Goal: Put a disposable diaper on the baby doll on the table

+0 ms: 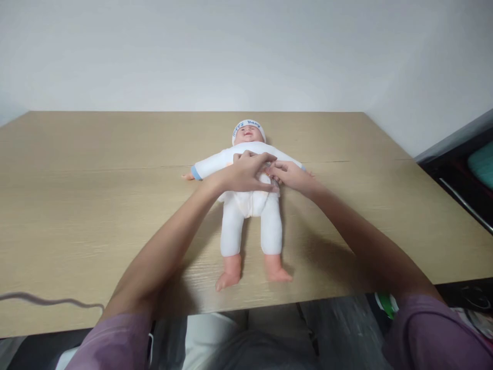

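Note:
A baby doll [252, 236] lies on its back on the wooden table, head away from me and feet toward me. It has a white outfit with blue cuffs and a white headband with blue lettering. Around its hips is a white diaper [246, 201]. My left hand [248, 172] rests across the doll's belly on the diaper's upper part, thumb and fingers spread apart. At the waist's right side my right hand [290, 174] pinches the diaper's edge between its fingertips. The hands cover most of the diaper's waistband.
The wooden table [115, 205] reaches back to a pale wall. A grey cable [57, 300] crosses its left front corner. At the right stands a dark shelf or cabinet [458, 169] with a teal item [481, 163] inside. Dark items lie below the table's front edge.

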Demonstrator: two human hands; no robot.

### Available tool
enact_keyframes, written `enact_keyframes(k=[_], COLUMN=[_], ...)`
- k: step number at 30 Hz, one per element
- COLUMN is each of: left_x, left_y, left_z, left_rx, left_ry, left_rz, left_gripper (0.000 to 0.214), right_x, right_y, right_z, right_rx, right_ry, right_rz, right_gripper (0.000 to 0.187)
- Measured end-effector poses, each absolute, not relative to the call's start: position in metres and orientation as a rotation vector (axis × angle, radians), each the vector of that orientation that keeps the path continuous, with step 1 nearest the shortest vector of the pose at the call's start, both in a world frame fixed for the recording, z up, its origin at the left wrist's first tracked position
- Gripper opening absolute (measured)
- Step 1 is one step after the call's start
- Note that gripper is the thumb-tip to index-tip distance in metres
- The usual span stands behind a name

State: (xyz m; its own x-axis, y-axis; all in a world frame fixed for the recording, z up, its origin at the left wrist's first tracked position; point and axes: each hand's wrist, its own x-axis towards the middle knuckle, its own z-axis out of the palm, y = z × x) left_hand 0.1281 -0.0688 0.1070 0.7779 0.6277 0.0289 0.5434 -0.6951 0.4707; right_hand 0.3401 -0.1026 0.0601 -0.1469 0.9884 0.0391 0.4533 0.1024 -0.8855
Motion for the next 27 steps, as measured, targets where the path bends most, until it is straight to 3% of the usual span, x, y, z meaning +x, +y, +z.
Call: enact_keyframes(k=[6, 9, 12, 19, 24, 27], left_x=[0.115, 0.115, 0.114, 0.072, 0.011, -0.007], left_y=[-0.058, -0.059, -0.060, -0.074, -0.084, -0.088], left_z=[0.104, 0.101, 0.099, 0.060, 0.022, 0.014], left_rx=[2.491, 2.481, 2.446, 2.360, 2.397, 2.430], left_ry=[0.825, 0.801, 0.714, 0.837, 1.130, 1.288], left_rz=[0.286, 0.287, 0.404, 0.951, 0.874, 0.732], left_gripper=[0.067, 0.077, 0.079, 0.049, 0.057, 0.050], right_x=[0.324, 0.327, 0.338, 0.347, 0.344, 0.335], right_y=[-0.142, -0.165, -0.172, -0.164, -0.174, -0.175], right_z=[0.043, 0.030, 0.016, 0.012, 0.017, 0.030], right_rx=[-1.252, -1.155, -1.120, -1.071, -1.102, -1.202], right_ry=[-1.764, -2.033, -2.162, -2.198, -2.125, -2.003], right_rz=[0.414, 0.205, 0.180, 0.180, 0.123, 0.042], right_gripper=[0.034, 0.053, 0.068, 0.072, 0.066, 0.054])
